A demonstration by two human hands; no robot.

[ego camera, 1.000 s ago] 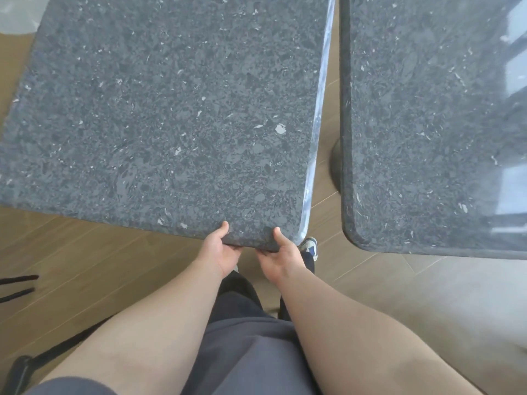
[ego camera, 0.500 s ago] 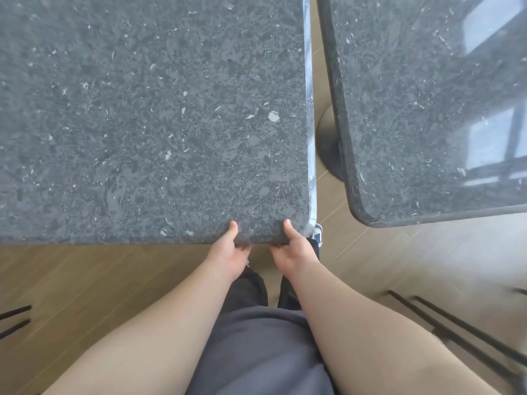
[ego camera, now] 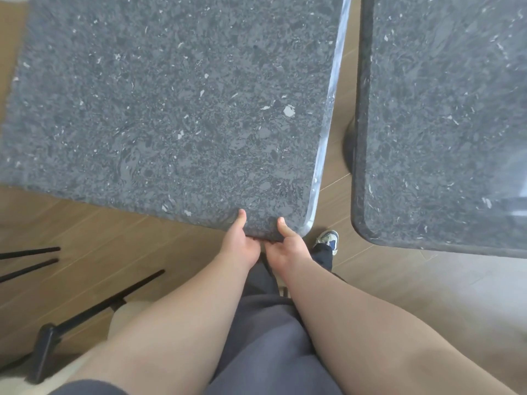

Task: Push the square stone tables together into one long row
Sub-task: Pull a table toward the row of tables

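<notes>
Filling the upper left and centre of the frame, the left stone table (ego camera: pixel 176 109) has its near edge gripped close to the lower right corner by both hands. The left hand (ego camera: pixel 238 246) and the right hand (ego camera: pixel 285 249) sit side by side, almost touching, each with its thumb laid on the top surface and its fingers curled out of sight beneath the slab. The right stone table (ego camera: pixel 445 124) occupies the upper right of the frame, cut off at the top and right borders. A narrow strip of wooden floor (ego camera: pixel 340 109) separates the two slabs, wider toward the bottom, so the facing edges are not parallel. Within that gap a dark round pedestal base (ego camera: pixel 348 143) shows partly, the rest hidden under the right slab. One shoe (ego camera: pixel 328 239) peeks out just below the held corner. Black chair legs (ego camera: pixel 85 306) lie at lower left, well apart from the held slab.
</notes>
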